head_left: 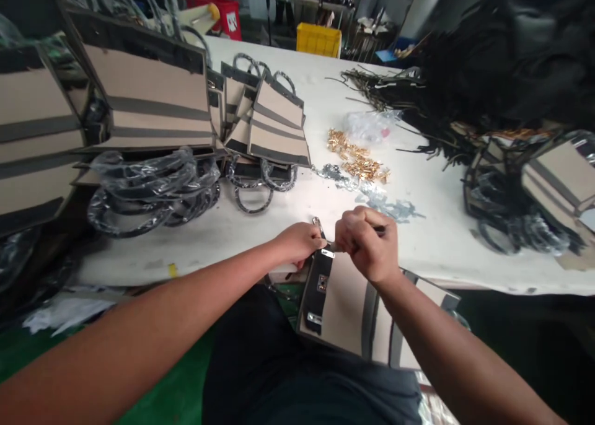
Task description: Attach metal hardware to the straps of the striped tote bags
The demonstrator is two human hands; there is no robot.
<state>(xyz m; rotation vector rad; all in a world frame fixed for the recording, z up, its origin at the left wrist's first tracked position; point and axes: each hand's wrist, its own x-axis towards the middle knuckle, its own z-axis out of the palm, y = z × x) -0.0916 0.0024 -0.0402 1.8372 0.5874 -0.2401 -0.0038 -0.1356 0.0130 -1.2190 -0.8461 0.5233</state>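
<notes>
Across my lap and the table's front edge lies a beige bag panel [346, 301] with dark stripes and a black top band carrying small metal plates [327, 253]. My left hand [300, 242] is closed at the far corner of this panel, thumb and finger pinching its edge beside a small shiny metal piece [317, 222]. In a fist, my right hand [367, 242] grips a thin tool with a dark handle [380, 230]. Its tip points toward my left fingertips, close to the nearest metal plate. The fingers hide most of the tool, so its exact kind does not show.
Stacked bag panels [153, 81] and plastic-wrapped handles [149, 189] fill the table's left side. Gold metal fittings [365, 165], flat grey metal pieces [390, 205] and a clear plastic bag [369, 126] lie beyond my hands. Black straps [437, 127] and more panels [564, 174] occupy the right.
</notes>
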